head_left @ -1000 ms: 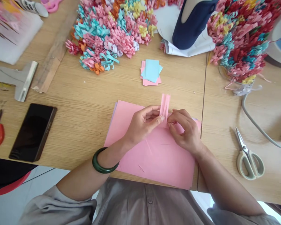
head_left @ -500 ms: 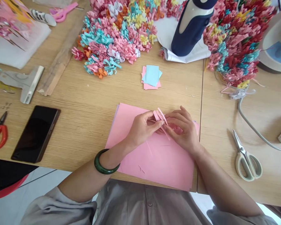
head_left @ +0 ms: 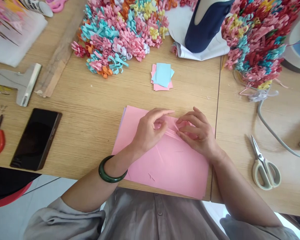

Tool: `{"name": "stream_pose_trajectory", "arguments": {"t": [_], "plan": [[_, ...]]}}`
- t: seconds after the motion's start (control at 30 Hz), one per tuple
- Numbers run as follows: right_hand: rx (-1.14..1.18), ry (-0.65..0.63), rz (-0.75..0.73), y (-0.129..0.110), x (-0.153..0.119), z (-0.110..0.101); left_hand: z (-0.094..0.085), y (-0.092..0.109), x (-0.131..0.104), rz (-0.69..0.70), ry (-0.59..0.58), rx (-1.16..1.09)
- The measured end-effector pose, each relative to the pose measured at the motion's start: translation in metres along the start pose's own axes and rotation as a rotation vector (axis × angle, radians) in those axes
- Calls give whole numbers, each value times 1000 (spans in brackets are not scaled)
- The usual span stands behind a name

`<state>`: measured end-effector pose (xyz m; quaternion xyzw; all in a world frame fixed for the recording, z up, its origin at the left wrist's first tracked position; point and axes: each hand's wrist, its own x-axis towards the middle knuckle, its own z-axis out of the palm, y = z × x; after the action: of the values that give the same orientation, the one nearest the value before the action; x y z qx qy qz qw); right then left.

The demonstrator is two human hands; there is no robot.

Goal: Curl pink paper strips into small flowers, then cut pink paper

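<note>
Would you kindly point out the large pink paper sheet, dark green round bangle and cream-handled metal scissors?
Large pink paper sheet [head_left: 172, 171], head view: bare lower middle.
Dark green round bangle [head_left: 106, 176], head view: ring's lower left.
Cream-handled metal scissors [head_left: 261, 158], head view: near the pivot.

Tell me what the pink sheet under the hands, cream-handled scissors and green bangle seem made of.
Pink sheet: likely matte paper, being thin and flat.
Cream-handled scissors: blades look like polished metal, given their silvery shine; handles probably smooth plastic, judging by their even colour.
Green bangle: glossy, with highlights; stone, glass or plastic, I can't tell.
</note>
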<state>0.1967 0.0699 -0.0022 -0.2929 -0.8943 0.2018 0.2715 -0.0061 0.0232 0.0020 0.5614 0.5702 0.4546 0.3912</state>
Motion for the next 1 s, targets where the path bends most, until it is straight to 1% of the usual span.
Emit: {"name": "stream_pose_trajectory", "arguments": {"t": [0.2, 0.3, 0.37, 0.43, 0.53, 0.6, 0.73, 0.87, 0.93, 1.0], "plan": [[-9, -23, -58, 4, 0, -2, -12, 7, 7, 25, -4, 8], [-17, -42, -74, 4, 0, -2, -15, 3, 9, 58, -51, 96], [-27, -52, -65, 5, 1, -2, -15, -1, 10, 64, -61, 161], [-44, -24, -30, 4, 1, -1, -14, -3, 9, 80, -52, 195], [-42, 118, 73, -2, 0, 2, -7, -4, 6, 137, -41, 181], [0, 205, 158, -10, 0, 5, -2, -3, 3, 177, -37, 143], [44, 236, 233, -24, -1, 13, 4, 1, -1, 222, -19, 120], [123, 220, 322, -29, -4, 17, 4, 4, -2, 212, -16, 103], [181, 218, 357, -28, -5, 16, 4, 6, -2, 173, -34, 48], [212, 229, 374, -26, -6, 16, 2, 8, -2, 86, -51, -47]]}}
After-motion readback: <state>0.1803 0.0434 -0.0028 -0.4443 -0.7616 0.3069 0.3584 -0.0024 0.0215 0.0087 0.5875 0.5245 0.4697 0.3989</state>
